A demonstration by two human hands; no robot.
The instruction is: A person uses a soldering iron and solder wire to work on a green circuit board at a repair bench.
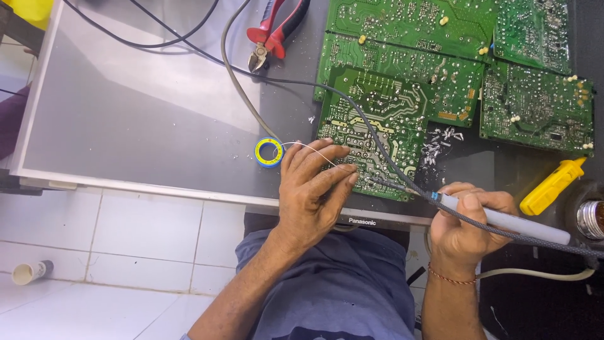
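Note:
My right hand [467, 221] grips a grey soldering iron [503, 220] with a braided cable; its tip points left onto a green circuit board [377, 119]. My left hand [313, 189] rests on the board's near left corner and pinches a thin solder wire [308, 146] between its fingers, feeding it toward the iron's tip. The wire curls back to a small blue and yellow solder spool [269, 152] standing just left of my left hand.
Everything lies on a flat grey screen panel [126, 107]. More green boards [535, 94] lie at the back right. Red-handled cutters [272, 34] sit at the top. A yellow tool [552, 187] and a metal holder [591, 219] are at the right. Cut metal bits [438, 146] lie loose.

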